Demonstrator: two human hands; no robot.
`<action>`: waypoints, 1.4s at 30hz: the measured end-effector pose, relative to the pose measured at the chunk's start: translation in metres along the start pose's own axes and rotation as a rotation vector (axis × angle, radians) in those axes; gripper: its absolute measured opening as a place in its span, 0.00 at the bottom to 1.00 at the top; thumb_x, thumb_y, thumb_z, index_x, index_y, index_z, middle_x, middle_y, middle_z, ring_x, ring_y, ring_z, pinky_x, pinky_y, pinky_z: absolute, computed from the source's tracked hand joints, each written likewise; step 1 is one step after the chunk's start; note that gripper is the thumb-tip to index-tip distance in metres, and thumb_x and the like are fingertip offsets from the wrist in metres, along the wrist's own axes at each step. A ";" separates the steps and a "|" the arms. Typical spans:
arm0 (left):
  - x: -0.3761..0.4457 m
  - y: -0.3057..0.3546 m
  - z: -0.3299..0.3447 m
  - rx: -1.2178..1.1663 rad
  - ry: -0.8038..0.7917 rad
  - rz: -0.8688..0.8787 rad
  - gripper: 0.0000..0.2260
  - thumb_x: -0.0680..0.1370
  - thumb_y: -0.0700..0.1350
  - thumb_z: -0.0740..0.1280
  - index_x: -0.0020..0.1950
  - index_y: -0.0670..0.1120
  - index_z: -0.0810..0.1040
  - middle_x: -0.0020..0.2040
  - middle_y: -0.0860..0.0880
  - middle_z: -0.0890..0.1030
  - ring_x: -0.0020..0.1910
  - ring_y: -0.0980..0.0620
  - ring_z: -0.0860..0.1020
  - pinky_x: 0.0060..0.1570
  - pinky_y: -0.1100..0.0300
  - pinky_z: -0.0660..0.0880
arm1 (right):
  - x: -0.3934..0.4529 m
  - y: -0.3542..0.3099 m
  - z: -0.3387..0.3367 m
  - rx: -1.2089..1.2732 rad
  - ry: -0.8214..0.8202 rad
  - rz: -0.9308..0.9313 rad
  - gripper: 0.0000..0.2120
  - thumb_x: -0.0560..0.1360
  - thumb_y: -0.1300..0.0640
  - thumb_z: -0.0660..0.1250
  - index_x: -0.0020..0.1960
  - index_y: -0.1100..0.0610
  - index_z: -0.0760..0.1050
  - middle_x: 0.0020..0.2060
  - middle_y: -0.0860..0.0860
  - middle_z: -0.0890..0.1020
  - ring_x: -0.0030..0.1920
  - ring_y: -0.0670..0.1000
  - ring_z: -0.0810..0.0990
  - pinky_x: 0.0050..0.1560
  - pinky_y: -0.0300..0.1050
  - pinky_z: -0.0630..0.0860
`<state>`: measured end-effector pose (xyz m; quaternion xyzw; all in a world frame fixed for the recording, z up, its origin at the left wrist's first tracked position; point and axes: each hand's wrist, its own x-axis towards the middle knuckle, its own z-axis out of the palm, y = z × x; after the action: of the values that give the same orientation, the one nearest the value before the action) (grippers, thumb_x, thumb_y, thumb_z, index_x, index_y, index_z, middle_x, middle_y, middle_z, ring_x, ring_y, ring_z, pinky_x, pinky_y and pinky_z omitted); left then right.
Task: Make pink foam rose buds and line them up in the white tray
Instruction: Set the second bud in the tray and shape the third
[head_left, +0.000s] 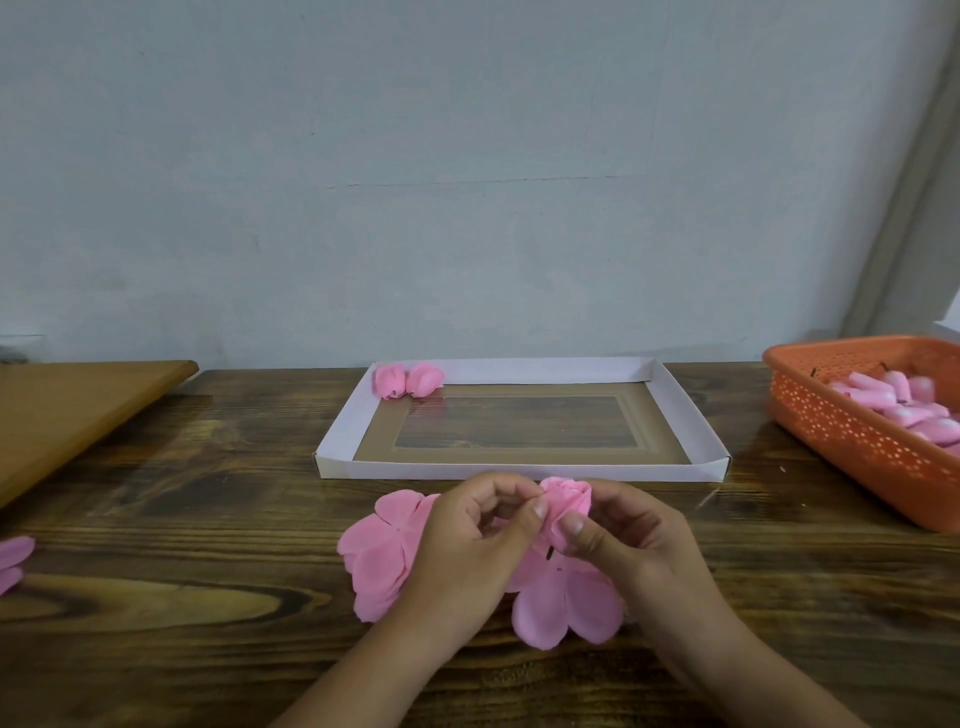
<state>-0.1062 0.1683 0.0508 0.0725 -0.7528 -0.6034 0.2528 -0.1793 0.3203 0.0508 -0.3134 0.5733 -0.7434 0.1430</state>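
Note:
Both hands meet over the table in front of the white tray (337, 441). My left hand (467, 545) and my right hand (628, 540) pinch a pink foam rose bud (569, 501) between thumbs and fingers; a thin dark stem end pokes out below it. Under the hands lie flat pink foam petal sheets (379, 556), one stack to the left and another petal sheet (566, 608) below the bud. Two finished rose buds (408, 380) sit side by side in the tray's far left corner.
An orange perforated basket (841, 431) holding several pink foam cores stands at the right. A wooden board (67, 405) lies at the left. More pink petals (13, 561) sit at the left frame edge. A pale wall rises right behind the tray.

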 end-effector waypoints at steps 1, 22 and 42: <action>0.000 0.000 0.000 -0.009 -0.003 -0.003 0.05 0.78 0.38 0.72 0.49 0.48 0.85 0.44 0.52 0.87 0.43 0.57 0.84 0.46 0.63 0.80 | 0.000 0.000 0.000 0.005 0.002 0.003 0.09 0.72 0.62 0.72 0.51 0.56 0.86 0.47 0.57 0.87 0.48 0.54 0.86 0.44 0.42 0.81; -0.003 0.000 0.001 -0.010 0.006 0.089 0.04 0.77 0.40 0.74 0.48 0.48 0.87 0.43 0.51 0.88 0.43 0.54 0.86 0.44 0.65 0.81 | 0.000 0.000 0.001 0.024 -0.005 0.025 0.11 0.73 0.60 0.72 0.53 0.52 0.86 0.48 0.56 0.87 0.49 0.53 0.86 0.46 0.40 0.81; -0.002 -0.001 0.002 0.074 -0.002 0.105 0.11 0.80 0.42 0.70 0.53 0.58 0.86 0.50 0.58 0.86 0.53 0.57 0.83 0.52 0.61 0.80 | 0.000 0.002 0.000 0.030 -0.027 0.018 0.11 0.72 0.63 0.72 0.53 0.54 0.85 0.48 0.57 0.87 0.49 0.54 0.86 0.46 0.41 0.81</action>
<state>-0.1052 0.1707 0.0490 0.0417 -0.7776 -0.5613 0.2803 -0.1793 0.3195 0.0493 -0.3159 0.5629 -0.7463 0.1623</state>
